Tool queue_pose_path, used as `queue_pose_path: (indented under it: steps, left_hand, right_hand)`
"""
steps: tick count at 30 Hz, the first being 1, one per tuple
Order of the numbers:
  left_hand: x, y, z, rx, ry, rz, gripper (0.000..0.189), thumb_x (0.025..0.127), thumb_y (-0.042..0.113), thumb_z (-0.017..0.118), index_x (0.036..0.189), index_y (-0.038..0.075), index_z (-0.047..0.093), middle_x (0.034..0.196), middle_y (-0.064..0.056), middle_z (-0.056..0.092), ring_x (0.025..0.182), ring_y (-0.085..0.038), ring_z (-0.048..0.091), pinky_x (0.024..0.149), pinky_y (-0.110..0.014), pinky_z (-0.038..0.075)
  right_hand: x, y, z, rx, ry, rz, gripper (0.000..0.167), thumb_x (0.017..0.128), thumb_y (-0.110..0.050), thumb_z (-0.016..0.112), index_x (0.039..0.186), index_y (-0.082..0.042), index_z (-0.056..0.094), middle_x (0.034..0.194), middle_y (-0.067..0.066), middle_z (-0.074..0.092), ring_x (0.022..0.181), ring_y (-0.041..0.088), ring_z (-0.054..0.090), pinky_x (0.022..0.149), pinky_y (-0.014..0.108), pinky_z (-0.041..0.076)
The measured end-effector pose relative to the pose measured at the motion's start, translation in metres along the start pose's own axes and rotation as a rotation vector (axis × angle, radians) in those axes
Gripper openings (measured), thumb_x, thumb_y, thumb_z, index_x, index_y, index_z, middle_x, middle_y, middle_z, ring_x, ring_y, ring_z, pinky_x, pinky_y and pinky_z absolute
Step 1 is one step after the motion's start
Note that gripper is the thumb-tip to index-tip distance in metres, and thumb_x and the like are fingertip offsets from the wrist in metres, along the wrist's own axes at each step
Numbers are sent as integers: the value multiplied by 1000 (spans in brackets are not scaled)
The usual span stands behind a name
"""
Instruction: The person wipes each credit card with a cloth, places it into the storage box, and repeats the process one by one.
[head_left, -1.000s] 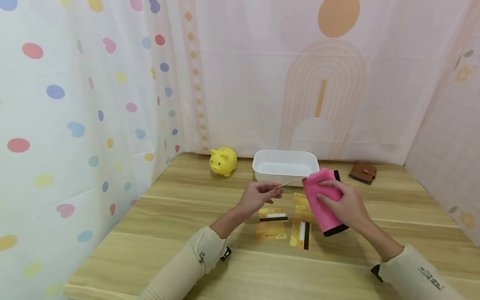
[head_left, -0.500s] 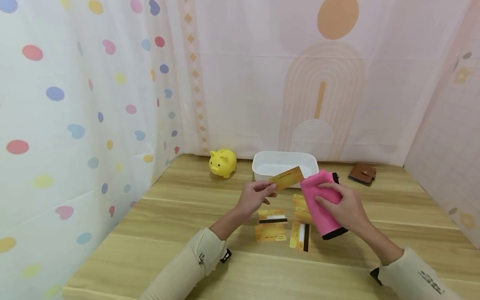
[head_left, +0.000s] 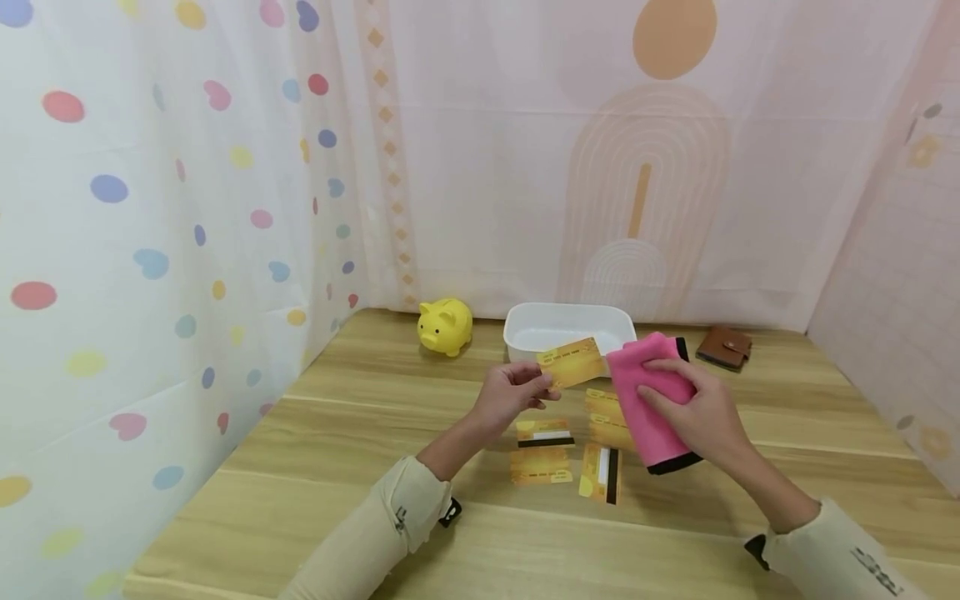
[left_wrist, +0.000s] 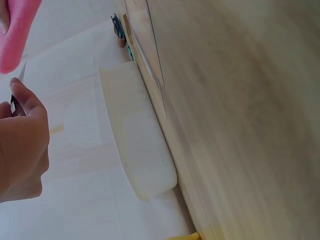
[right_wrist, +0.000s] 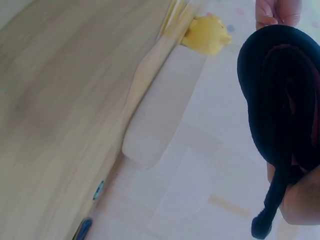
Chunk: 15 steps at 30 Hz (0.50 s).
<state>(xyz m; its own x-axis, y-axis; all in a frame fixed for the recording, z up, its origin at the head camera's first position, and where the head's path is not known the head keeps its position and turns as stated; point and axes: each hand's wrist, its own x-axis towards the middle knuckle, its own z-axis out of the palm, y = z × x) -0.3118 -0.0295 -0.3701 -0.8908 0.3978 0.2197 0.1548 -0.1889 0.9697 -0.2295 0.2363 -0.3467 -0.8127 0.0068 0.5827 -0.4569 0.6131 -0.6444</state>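
My left hand (head_left: 512,395) pinches a yellow-orange bank card (head_left: 573,363) by its left end, its printed face tilted toward the head camera. To its right, my right hand (head_left: 701,410) grips a folded pink cloth (head_left: 647,400) with black edging. The cloth's upper left corner is close beside the card's right end. In the right wrist view the cloth's rolled black edge (right_wrist: 255,95) hides most of that hand. Several more cards lie on the table below: two at the left (head_left: 542,465), one with a black stripe (head_left: 600,473), and others partly behind the cloth (head_left: 606,430).
A white rectangular tub (head_left: 517,337) stands behind the held card. At the back left is a yellow piggy bank (head_left: 446,327), and at the back right a brown wallet (head_left: 724,347). Patterned curtains (head_left: 480,167) border the wooden table (head_left: 337,450).
The card in my left hand has turned from edge-on to face-on toward the head camera. My right hand and the cloth have shifted slightly, with a small gap now beside the card.
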Motion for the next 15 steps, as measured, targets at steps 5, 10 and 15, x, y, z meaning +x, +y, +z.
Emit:
queue_pose_path:
  steps: [5, 10, 15]
  left_hand:
    - [-1, 2, -1, 29, -56, -20, 10, 96, 3, 62, 103, -4, 65, 87, -2, 71, 80, -12, 71, 70, -27, 56]
    - [-2, 3, -1, 39, -111, -26, 17, 95, 0, 62, 110, -9, 63, 91, -5, 73, 82, -13, 71, 72, -28, 57]
    - [-2, 3, -2, 39, -144, -27, 7, 96, -2, 61, 99, -8, 62, 86, -3, 72, 83, -14, 72, 74, -30, 58]
  right_hand:
    - [1, -5, 4, -4, 30, -44, 29, 84, -13, 81, 110, -6, 71, 100, 14, 68, 67, 17, 59, 51, 28, 52]
    - [2, -10, 9, 1, 36, -73, 28, 82, -12, 82, 108, -7, 72, 100, 14, 68, 68, 17, 60, 51, 28, 52]
    - [5, -16, 14, 24, 24, -91, 28, 83, -11, 82, 108, -7, 72, 101, 14, 67, 70, 19, 59, 52, 27, 52]
